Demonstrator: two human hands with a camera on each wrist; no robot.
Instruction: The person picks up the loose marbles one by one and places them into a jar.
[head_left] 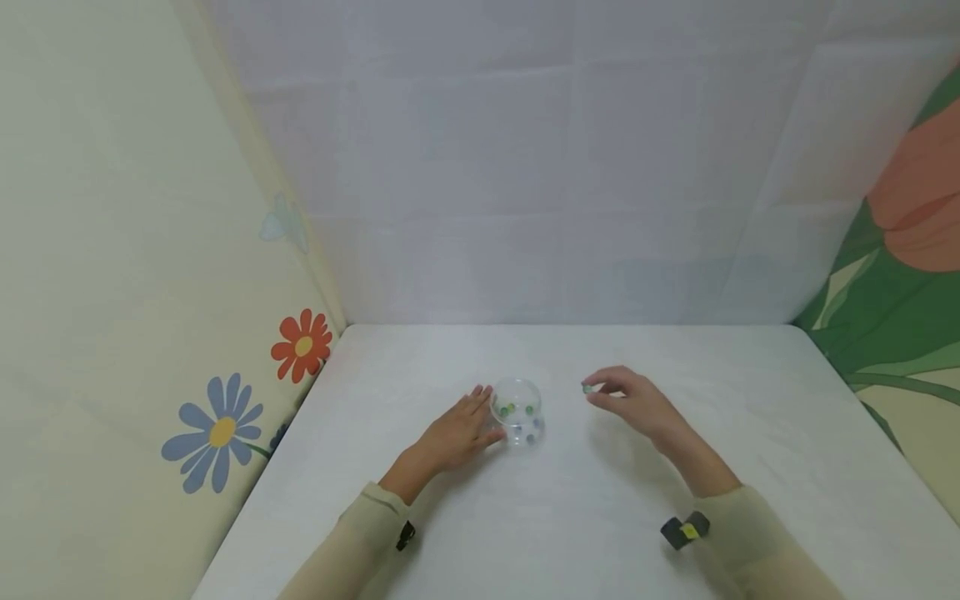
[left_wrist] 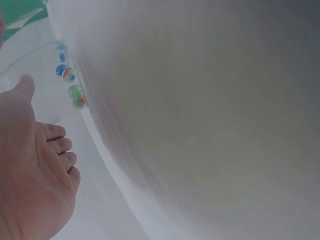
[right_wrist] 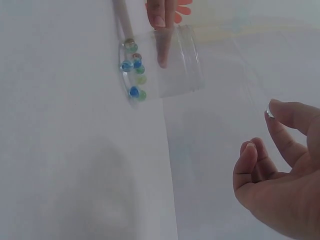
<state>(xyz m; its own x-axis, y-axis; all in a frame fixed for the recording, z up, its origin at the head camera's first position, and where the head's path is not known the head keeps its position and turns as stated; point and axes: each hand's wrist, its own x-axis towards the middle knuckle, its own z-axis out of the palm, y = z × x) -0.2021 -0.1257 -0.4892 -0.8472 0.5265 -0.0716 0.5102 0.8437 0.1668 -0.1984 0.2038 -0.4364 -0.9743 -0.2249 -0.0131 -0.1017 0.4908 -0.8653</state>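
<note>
A clear jar (head_left: pixel 539 405) stands upright on the white table, with several glass marbles (right_wrist: pixel 128 66) in blue, green and orange swirls lying on its bottom. My left hand (head_left: pixel 459 435) is at the jar's left side, fingers fairly straight along the wall and thumb toward its near side. To the right of the jar, my right hand (head_left: pixel 632 402) is raised over the table. Between thumb and index fingertip it pinches a small greenish marble (head_left: pixel 587 388), mostly covered by the fingertips in the right wrist view. The other fingers of that hand are curled.
The white-covered table (head_left: pixel 570 517) reaches back to a pale cloth backdrop (head_left: pixel 525 167). A flowered cloth (head_left: pixel 97 250) hangs at the left and another with large green leaves (head_left: pixel 915 317) at the right. Both sleeves carry dark wrist devices (head_left: pixel 684 530).
</note>
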